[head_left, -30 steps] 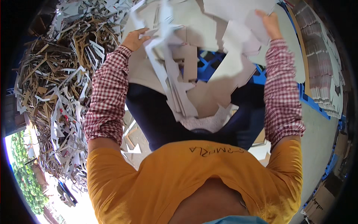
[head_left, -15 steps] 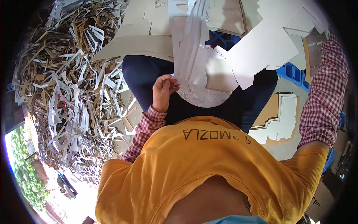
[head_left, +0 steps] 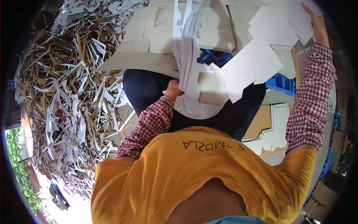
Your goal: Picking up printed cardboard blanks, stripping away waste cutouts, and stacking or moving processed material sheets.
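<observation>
My left hand (head_left: 173, 90) is closed at the lower end of a layered bundle of white cardboard strips (head_left: 189, 61), which curves upward over my knees. Its fingertips are partly hidden behind the strips. At the upper right, my right hand (head_left: 319, 29) grips the outer edge of a large white die-cut cardboard sheet (head_left: 257, 56), a finger showing on top and the others mostly hidden. The notched sheet lies slantwise above my right knee, its lower corner hanging over the gap between my legs.
Grey-white cardboard sheets (head_left: 138, 44) are spread ahead, over a blue plastic pallet (head_left: 281, 84). A large heap of brown and white cardboard offcuts (head_left: 74, 89) fills the left side. Brown and white cut sheets (head_left: 274, 121) lie on the floor at right; brown cardboard stacks (head_left: 322, 199) stand beyond.
My left hand has moved up against the strip bundle and closed on its lower end. My right hand has come into view at the sheet's far edge. The whole view has shifted slightly.
</observation>
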